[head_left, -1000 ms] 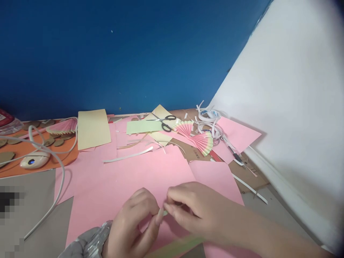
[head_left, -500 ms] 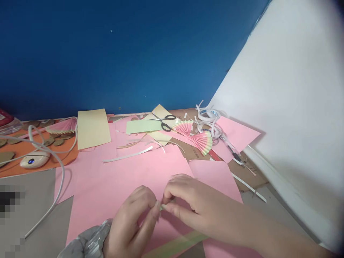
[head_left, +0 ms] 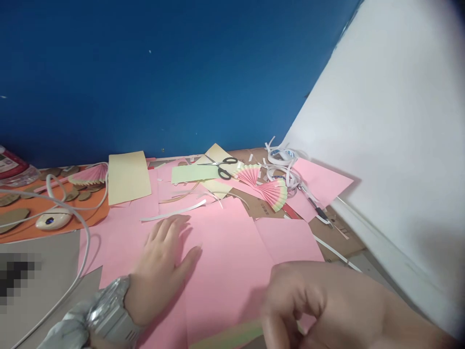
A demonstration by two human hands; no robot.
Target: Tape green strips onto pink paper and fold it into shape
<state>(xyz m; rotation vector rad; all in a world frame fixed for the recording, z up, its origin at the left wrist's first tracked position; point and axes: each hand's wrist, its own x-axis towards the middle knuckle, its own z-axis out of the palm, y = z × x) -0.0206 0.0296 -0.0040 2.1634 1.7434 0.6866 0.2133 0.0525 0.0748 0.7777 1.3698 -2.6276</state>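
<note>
blue wall [head_left: 174, 87] stands behind your counter [head_left: 47, 278], meeting a white wall [head_left: 399, 121] on the right. your left hand [head_left: 163, 266] is open, palm down, thumb held away from the fingers, over a large pink sheet [head_left: 225, 271], with a shiny grey cuff [head_left: 112, 312] at the wrist; its fingertips are just beside a loose white strip [head_left: 174, 212]. your right hand [head_left: 308, 300] is at the lower right, its fingers curled inward and blurred; a sliver of green shows by them, but you cannot tell whether they grip anything. low down between your hands, a green strip [head_left: 228, 335] slants across, its far end hidden by the right hand. farther back, scissors [head_left: 218, 164] lie over a pale green sheet [head_left: 192, 174], with their handles toward the right, next to a pleated pink fan [head_left: 267, 191] edged in green. to the right of the fan you have a pen [head_left: 320, 212], and well to the left a yellow sheet [head_left: 130, 178] and a white rounded device [head_left: 54, 219] on orange paper [head_left: 95, 216].
</note>
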